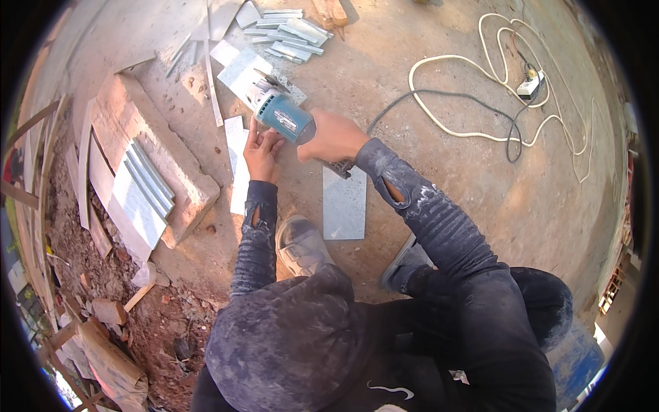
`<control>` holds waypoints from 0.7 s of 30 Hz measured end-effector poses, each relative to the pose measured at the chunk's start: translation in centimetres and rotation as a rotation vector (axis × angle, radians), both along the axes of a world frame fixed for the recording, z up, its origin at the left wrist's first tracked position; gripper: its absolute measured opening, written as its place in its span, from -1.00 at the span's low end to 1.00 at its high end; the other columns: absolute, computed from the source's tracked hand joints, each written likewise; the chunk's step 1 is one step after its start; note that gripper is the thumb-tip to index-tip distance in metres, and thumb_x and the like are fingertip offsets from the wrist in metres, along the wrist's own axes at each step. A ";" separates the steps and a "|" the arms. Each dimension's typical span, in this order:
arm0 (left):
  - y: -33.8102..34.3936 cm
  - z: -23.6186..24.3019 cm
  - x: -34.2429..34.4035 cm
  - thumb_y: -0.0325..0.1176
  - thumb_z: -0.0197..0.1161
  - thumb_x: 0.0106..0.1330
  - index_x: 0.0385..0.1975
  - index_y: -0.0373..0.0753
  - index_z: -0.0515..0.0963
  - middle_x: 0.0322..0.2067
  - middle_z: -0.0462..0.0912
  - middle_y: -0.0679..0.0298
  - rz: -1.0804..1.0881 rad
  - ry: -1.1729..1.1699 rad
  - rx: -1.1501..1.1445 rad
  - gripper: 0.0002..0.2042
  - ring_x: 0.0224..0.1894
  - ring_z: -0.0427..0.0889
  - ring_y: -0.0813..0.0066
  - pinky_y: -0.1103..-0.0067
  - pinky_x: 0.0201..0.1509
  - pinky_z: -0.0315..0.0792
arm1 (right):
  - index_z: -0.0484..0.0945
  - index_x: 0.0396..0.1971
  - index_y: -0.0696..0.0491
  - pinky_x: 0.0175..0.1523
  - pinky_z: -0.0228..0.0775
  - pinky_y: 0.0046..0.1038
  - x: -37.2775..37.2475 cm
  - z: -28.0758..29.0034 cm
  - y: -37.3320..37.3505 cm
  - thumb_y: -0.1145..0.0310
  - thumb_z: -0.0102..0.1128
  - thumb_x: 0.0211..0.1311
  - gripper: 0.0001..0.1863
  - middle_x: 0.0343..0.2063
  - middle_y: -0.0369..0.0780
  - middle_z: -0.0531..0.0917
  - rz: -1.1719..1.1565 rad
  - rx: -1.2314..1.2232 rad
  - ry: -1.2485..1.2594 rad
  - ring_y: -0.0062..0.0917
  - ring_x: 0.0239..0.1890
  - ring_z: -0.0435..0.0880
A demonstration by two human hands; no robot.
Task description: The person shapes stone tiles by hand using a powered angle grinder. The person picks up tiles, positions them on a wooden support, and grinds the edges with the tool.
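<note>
My right hand [334, 135] is wrapped round the rear of a teal angle grinder [285, 115], whose head points up and to the left. On the near side of the tool, the fingers of my left hand [262, 155] are bent against its body; their tips are partly hidden by it. Beyond the left hand, a pale grey tile [241, 73] lies on the ground beneath the grinder's head. The disc's contact with the tile is not clear. A narrow pale strip [240, 165] lies left of my left wrist. Between my feet is another grey rectangular tile [344, 206].
Several cut strips [292, 34] are piled at the far side. A concrete block [147, 137] stands at left, with stacked tiles [141, 192] leaning on it. A dark cord [449, 95] and white cable [439, 127] run right to a socket box [530, 85]. Rubble [171, 323] covers the near left.
</note>
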State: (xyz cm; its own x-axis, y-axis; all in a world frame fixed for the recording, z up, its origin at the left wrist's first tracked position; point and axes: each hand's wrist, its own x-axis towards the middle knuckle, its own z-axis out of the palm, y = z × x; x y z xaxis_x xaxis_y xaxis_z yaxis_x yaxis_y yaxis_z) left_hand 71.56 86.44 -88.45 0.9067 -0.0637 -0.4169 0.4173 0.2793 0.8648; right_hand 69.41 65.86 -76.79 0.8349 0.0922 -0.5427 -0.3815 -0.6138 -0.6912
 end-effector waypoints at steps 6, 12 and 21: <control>-0.8 1.6 0.4 -0.58 0.15 0.36 0.47 -0.22 0.03 -0.28 0.59 0.29 -0.050 -0.004 0.042 -0.31 -0.23 0.66 0.47 0.57 -0.10 0.60 | 0.56 -0.08 0.16 -0.05 0.50 -0.28 0.0 1.4 -4.8 0.12 0.42 -0.29 -0.33 -0.24 0.03 0.68 0.206 -0.082 -0.022 -0.13 -0.17 0.67; -0.6 1.4 0.5 -0.55 0.17 0.38 0.45 -0.23 0.09 -0.29 0.60 0.28 -0.050 0.021 0.067 -0.35 -0.25 0.66 0.47 0.56 -0.11 0.60 | 0.61 -0.15 0.17 -0.10 0.51 -0.25 4.4 1.6 -5.4 0.15 0.42 -0.32 -0.38 -0.30 0.05 0.69 0.420 -0.125 -0.076 -0.13 -0.24 0.69; -1.2 1.3 0.4 -0.51 0.20 0.36 0.06 -0.45 0.43 -0.19 0.63 0.16 0.003 0.038 0.021 -0.69 -0.20 0.69 0.38 0.55 -0.13 0.58 | 0.61 -0.19 0.17 -0.12 0.52 -0.26 8.6 0.1 -1.3 0.13 0.43 -0.36 -0.38 -0.32 0.03 0.70 0.476 -0.150 -0.202 -0.14 -0.25 0.69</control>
